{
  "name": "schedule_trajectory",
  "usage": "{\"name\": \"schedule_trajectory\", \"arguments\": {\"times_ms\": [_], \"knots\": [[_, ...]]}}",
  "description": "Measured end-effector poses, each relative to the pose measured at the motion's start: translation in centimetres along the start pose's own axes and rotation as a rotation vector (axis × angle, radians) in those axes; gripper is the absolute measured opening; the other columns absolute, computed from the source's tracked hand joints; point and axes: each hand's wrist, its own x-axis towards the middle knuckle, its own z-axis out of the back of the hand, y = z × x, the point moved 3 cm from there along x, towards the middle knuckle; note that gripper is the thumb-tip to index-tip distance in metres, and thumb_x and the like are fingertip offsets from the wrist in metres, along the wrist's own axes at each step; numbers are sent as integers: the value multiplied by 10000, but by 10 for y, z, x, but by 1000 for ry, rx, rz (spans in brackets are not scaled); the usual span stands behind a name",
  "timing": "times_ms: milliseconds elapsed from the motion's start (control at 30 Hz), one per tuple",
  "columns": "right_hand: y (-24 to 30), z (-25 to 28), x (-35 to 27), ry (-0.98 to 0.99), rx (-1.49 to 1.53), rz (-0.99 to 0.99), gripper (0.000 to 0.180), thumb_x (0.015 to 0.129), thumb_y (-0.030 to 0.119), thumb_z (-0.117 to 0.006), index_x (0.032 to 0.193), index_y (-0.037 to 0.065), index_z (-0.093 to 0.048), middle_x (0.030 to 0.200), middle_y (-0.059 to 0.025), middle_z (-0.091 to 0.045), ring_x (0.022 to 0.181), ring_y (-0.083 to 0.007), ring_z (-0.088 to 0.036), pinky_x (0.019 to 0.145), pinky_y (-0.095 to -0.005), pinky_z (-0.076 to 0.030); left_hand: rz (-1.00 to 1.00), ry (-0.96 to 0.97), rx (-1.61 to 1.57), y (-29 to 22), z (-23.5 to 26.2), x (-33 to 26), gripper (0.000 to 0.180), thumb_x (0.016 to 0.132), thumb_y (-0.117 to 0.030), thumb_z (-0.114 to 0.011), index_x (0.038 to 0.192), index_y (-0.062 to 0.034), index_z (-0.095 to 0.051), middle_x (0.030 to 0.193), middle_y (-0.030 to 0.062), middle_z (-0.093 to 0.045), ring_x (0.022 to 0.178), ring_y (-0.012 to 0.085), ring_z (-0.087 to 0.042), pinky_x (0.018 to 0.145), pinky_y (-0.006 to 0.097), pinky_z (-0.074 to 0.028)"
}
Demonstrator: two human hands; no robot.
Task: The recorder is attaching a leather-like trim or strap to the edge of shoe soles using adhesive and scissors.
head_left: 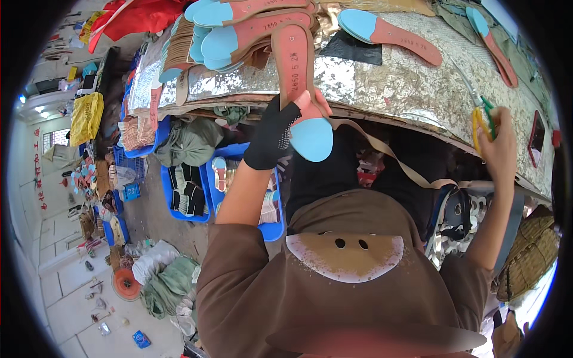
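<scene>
My left hand (pixel 271 134), in a black fingerless glove, grips a shoe insole (pixel 296 65) with a blue forefoot pointing toward me and a reddish-brown heel section. A long tan strip (pixel 388 149) runs from beside this insole down to the right. At the bench's right side, my right hand (pixel 500 140) is closed on the handles of a pair of scissors (pixel 484 113), one yellow and one green. The blades point up and left over the bench top. My right fingers are partly hidden by the back of the hand.
Stacked insoles (pixel 256 30) sit on the worn bench (pixel 400 83), with more insoles (pixel 394 36) farther right beside a black square patch (pixel 352 49). A phone (pixel 536 138) lies near the right edge. Blue bins (pixel 170 197) of shoe parts stand below at left.
</scene>
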Motion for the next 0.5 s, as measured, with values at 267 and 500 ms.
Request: {"name": "schedule_trajectory", "arguments": {"times_ms": [267, 500], "knots": [[139, -93, -129, 850, 1157, 152, 1018, 751, 578, -746, 1483, 71, -253, 989, -39, -461, 798, -120, -481, 705, -268, -439, -220, -106, 422, -1, -12, 12, 219, 984, -196, -539, 1083, -10, -602, 916, 37, -652, 789, 111, -598, 712, 261, -483], [158, -117, -138, 923, 1183, -21, 752, 930, 469, -577, 1436, 7, -268, 1154, -219, -552, 1123, -350, -548, 967, -400, -406, -679, -178, 843, 20, -17, -6, 182, 850, 11, -657, 1025, -22, -691, 1009, 108, -722, 849, 198, -697, 744, 310, -541]]}}
